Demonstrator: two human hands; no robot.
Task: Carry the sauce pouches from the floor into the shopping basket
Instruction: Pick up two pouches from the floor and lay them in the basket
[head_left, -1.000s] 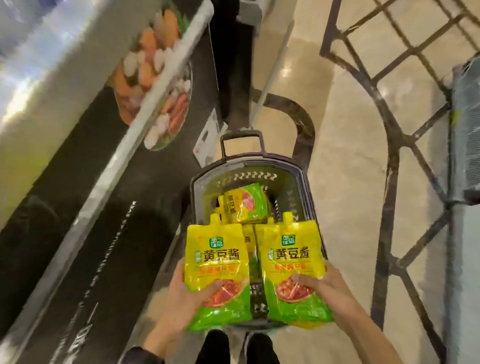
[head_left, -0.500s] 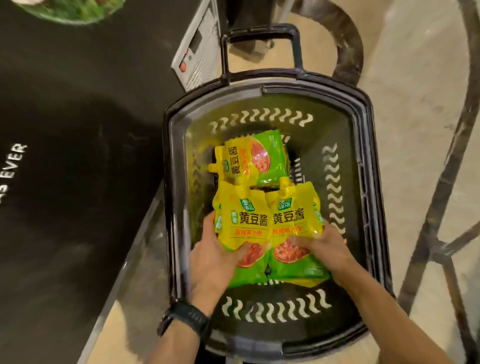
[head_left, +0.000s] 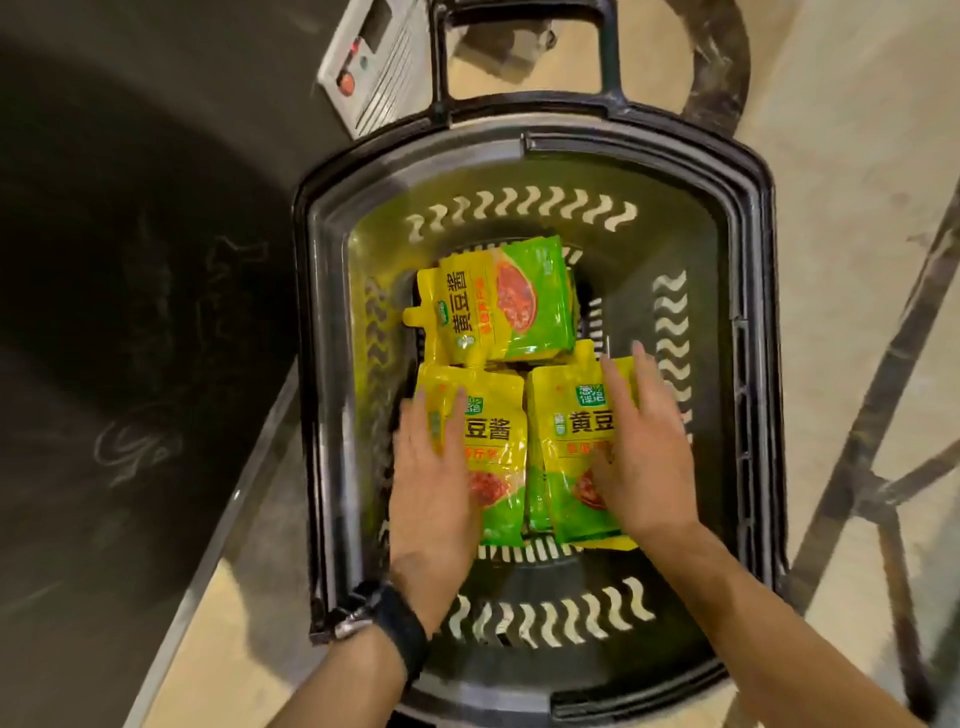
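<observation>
Shop, most likely a supermarket aisle. Evidence:

- A black plastic shopping basket (head_left: 748, 312) with slotted walls and a carry handle (head_left: 614, 52) stands on a polished beige stone floor (head_left: 857, 130).
- Inside it lie several identical sauce pouches (head_left: 519, 301), yellow-and-green retail packs with printed labels and a product photo.
- To the left is a dark display panel (head_left: 130, 260) edged by a metal strip (head_left: 223, 519).
- A small white box (head_left: 374, 67) with a red button sits by the basket's far end.
- To the right run dark lattice lines (head_left: 883, 415); floor inlay or frame, cannot tell.

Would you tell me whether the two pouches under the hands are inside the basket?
Inside. Both yellow-and-green sauce pouches lie in the black plastic basket, below its rim, under the left hand and right hand.
</observation>
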